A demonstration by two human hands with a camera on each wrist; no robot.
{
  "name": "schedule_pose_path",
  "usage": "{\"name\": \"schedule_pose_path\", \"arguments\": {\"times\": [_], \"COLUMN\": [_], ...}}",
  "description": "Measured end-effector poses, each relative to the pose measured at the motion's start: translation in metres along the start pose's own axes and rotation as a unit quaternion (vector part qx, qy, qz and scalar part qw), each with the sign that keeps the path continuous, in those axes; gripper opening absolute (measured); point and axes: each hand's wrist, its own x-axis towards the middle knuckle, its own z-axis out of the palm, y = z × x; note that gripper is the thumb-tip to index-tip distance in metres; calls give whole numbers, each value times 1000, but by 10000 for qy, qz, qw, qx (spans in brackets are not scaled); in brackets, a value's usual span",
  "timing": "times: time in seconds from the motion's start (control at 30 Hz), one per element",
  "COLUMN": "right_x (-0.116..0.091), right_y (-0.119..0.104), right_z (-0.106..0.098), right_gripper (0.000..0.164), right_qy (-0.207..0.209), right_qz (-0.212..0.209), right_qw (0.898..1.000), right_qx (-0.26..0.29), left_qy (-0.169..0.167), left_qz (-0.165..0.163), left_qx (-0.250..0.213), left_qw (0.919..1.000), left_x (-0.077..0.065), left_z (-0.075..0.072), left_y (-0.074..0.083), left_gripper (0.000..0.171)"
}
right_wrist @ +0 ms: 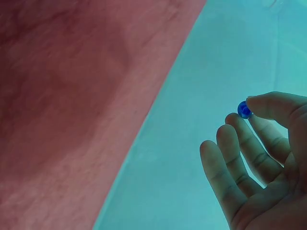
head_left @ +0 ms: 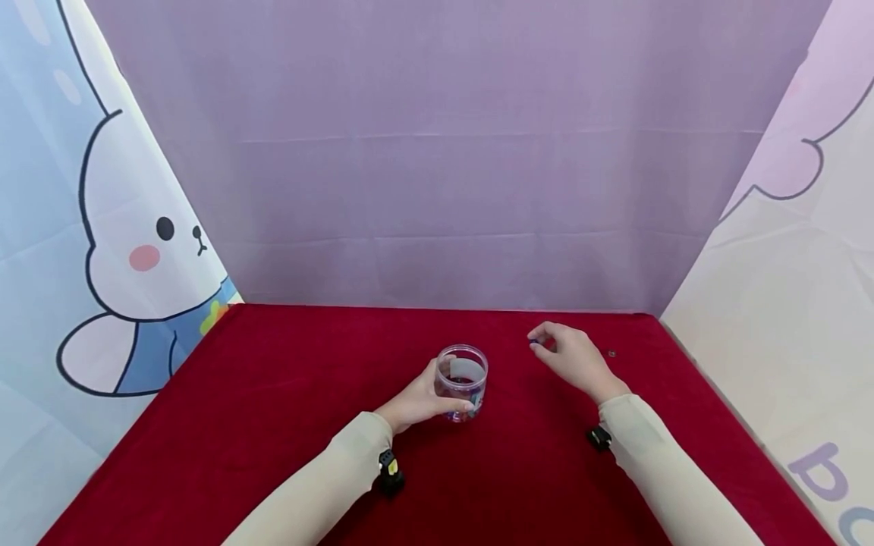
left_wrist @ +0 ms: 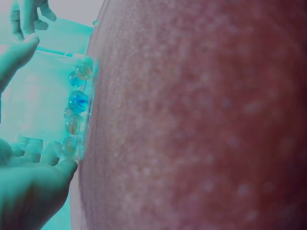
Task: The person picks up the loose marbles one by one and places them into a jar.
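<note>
A clear plastic jar (head_left: pixel 462 383) stands upright with its open top facing up, and my left hand (head_left: pixel 418 396) grips it around the side. Several glass marbles (left_wrist: pixel 78 101) lie along the jar's bottom in the left wrist view. Right of the jar, my right hand (head_left: pixel 572 358) is raised above the cloth. Between its thumb and fingertips it pinches a blue marble (right_wrist: pixel 245 109), which shows only as a dark spot in the head view. The remaining fingers of that hand are spread and slightly bent.
A small round marble-like thing (head_left: pixel 611 353) lies on the red cloth (head_left: pixel 307 364) to the right of my right hand. A lilac curtain (head_left: pixel 437 167) closes off the back. Printed sheets flank both sides, the left one with a cartoon animal (head_left: pixel 150 250).
</note>
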Motion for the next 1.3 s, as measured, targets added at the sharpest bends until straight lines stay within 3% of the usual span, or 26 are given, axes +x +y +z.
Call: {"name": "schedule_pose_path", "arguments": {"times": [0.4, 0.77, 1.07, 1.3], "right_x": [1, -4, -4, -2], "right_y": [-30, -46, -64, -69], "right_z": [1, 4, 15, 24], "right_gripper": [17, 19, 21, 21], "right_qy": [217, 285, 245, 241], "right_qz": [-572, -782, -1285, -1397], "right_qw": [9981, 9965, 9914, 9899], "right_qx": [36, 96, 100, 95], "left_qy": [16, 9, -4, -64], "left_qz": [-19, -21, -32, 10], "left_qx": [30, 0, -23, -46], "left_qw": [10000, 10000, 10000, 10000], "left_x": [1, 1, 2, 3], "left_z": [-1, -1, -1, 0], "left_y": [0, -1, -3, -4], "left_gripper": [94, 91, 93, 93]}}
